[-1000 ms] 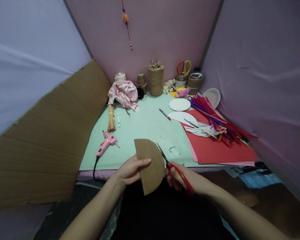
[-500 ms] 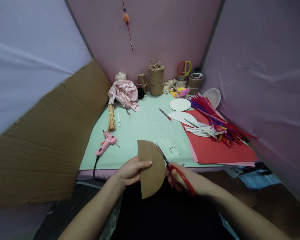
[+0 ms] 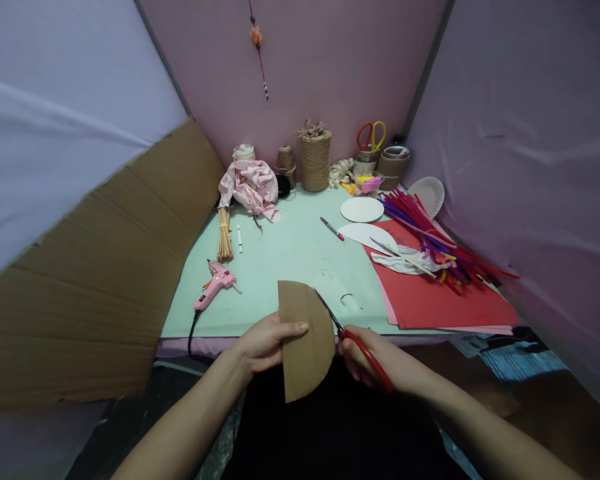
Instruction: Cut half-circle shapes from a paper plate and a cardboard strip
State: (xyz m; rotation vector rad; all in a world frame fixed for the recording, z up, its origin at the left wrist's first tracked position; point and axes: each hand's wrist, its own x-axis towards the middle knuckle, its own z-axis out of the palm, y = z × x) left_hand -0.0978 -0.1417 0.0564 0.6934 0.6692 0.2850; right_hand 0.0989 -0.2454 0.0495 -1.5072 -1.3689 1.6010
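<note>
Cardboard half-disc (image 3: 307, 357) in front of you, held over the near edge of the table, stood with its straight side to your left and its rounded side to your right. Your left hand (image 3: 266, 343) gripped it by the straight side, thumb laid flat across the face and the other fingers tucked behind. Your right hand (image 3: 375, 345) was closed around the red handles of a pair of scissors (image 3: 369, 361), whose blades pointed up and away from you beside the curved edge; whether they bit into the card, I could not tell. Your two hands were apart, one on either side of the piece. Just beyond the blades, a thin dark curved scrap (image 3: 347, 296) lay on the pale green tabletop (image 3: 290, 260). To your left rested a pink glue gun (image 3: 215, 287), its cord running over the near edge, and past it a tied bundle of sticks (image 3: 225, 237) next to a white marker (image 3: 239, 239). To your right, red sheets (image 3: 430, 305) lay under part of a white half-circle (image 3: 361, 235) and a heap of pipe cleaners (image 3: 413, 220). Along the back stood a large twine spool (image 3: 316, 163), and farther left a big cardboard sheet (image 3: 100, 280) leaned beside the table.
</note>
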